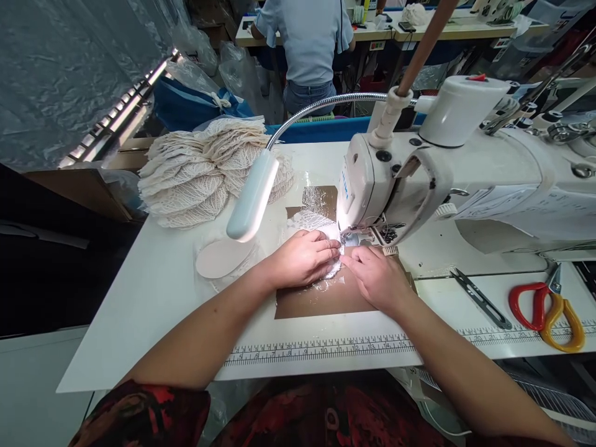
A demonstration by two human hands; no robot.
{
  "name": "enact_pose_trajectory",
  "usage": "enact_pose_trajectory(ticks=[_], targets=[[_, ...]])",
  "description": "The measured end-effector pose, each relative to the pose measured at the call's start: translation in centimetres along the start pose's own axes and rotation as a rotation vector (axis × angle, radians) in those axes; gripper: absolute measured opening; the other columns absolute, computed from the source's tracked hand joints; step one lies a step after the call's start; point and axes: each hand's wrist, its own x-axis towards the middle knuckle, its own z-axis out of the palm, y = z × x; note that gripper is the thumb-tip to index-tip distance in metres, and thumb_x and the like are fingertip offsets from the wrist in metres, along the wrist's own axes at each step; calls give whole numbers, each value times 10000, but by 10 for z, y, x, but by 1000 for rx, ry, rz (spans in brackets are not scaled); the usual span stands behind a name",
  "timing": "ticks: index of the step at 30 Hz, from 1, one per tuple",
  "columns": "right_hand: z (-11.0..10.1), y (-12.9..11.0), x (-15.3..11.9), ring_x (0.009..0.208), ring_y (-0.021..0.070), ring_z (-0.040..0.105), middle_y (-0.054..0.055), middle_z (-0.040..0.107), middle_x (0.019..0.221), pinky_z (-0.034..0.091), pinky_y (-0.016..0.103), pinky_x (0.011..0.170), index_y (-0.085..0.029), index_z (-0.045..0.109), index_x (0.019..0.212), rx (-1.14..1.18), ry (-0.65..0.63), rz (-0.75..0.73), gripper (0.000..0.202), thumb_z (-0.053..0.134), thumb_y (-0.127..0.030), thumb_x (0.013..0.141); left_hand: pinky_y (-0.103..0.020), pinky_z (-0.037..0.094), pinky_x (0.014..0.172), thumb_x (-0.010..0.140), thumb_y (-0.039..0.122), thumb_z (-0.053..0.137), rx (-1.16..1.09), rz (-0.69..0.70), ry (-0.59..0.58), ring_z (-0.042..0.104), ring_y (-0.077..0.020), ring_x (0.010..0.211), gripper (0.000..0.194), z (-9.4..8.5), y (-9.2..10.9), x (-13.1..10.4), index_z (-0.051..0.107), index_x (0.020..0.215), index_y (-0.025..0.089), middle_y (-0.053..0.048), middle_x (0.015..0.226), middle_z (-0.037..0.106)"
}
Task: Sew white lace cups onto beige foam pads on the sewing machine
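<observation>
A white lace piece (321, 222) lies under the needle area of the sewing machine (372, 180). My left hand (305, 257) rests on it from the left, fingers pressed together and bent over the fabric beside the presser foot. Close by on the right, my right hand (375, 276) is closed, its thumb and index finger at the lace's edge just in front of the needle; the fingertips partly hide the fabric there. Beneath both hands is a brown sheet (321, 304) taped to the table. Left of my left hand lies a pale oval piece (224, 258) on clear plastic.
Stacked lace pieces (195, 174) sit at the back left. A lamp (254, 195) on a flexible neck hangs over the table (153, 316). Thread snips (482, 299) and scissors (547, 310) lie at the right by a printed ruler (321, 351). A person (307, 43) sits ahead.
</observation>
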Motion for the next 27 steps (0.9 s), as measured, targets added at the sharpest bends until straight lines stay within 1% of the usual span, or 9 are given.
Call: enact_pose_trajectory(ticks=[3, 6, 10, 14, 17, 19, 22, 24, 27], targets=[[0, -1, 1, 764, 185, 469, 57, 628, 881, 275, 301, 631, -223, 697, 1110, -23, -7, 40, 382, 458, -87, 846, -380, 451, 885, 974, 333, 461, 4, -24, -1, 556, -253, 1083, 361, 0, 2, 1, 608, 1239, 136, -129, 1298, 620], [0, -1, 4, 779, 195, 483, 60, 629, 866, 276, 305, 627, -224, 692, 1131, -38, 5, 81, 399, 451, -78, 849, -388, 449, 871, 973, 359, 454, 21, -60, -15, 549, -265, 1081, 399, 1, 3, 3, 597, 1265, 128, -141, 1322, 600], [3, 0, 5, 775, 197, 502, 65, 651, 899, 279, 308, 614, -225, 673, 1187, -56, 31, 119, 422, 440, -88, 864, -397, 444, 829, 964, 400, 454, 62, -89, -9, 556, -270, 997, 435, 3, 3, 3, 607, 1262, 122, -148, 1339, 584], [5, 3, 3, 773, 193, 524, 64, 672, 913, 294, 306, 619, -235, 670, 1216, -38, 52, 142, 444, 451, -91, 858, -397, 445, 850, 946, 407, 490, 42, -114, 35, 552, -273, 1016, 414, 4, 1, 0, 640, 1207, 122, -131, 1316, 605], [3, 5, 1, 801, 192, 544, 63, 692, 977, 319, 298, 634, -225, 678, 1203, 12, 67, 150, 451, 450, -79, 842, -387, 445, 873, 946, 398, 498, -8, -111, 62, 554, -260, 1040, 349, 2, 1, -2, 670, 1106, 139, -115, 1285, 620], [2, 6, 0, 817, 192, 555, 59, 700, 1014, 337, 293, 647, -209, 681, 1191, 49, 82, 143, 448, 450, -74, 832, -370, 450, 863, 944, 379, 506, -42, -97, 73, 564, -243, 1014, 298, 1, 2, -2, 679, 1005, 144, -114, 1215, 644], [1, 7, -1, 821, 190, 564, 52, 704, 1023, 358, 288, 667, -201, 690, 1160, 87, 101, 130, 425, 448, -79, 832, -337, 454, 797, 955, 331, 490, -67, -106, 87, 574, -212, 910, 265, 2, 4, 0, 661, 865, 149, -103, 996, 668], [1, 7, -1, 821, 189, 569, 51, 703, 1017, 365, 287, 668, -201, 696, 1138, 103, 102, 128, 409, 448, -83, 835, -320, 448, 752, 966, 302, 465, -69, -132, 100, 566, -195, 840, 274, 3, 7, 2, 645, 821, 155, -87, 884, 650], [2, 8, -2, 838, 191, 579, 52, 702, 1017, 378, 286, 676, -199, 699, 1125, 125, 102, 127, 392, 455, -91, 837, -306, 434, 711, 973, 291, 446, -47, -162, 122, 553, -180, 780, 299, 6, 9, 4, 632, 783, 156, -74, 827, 632]])
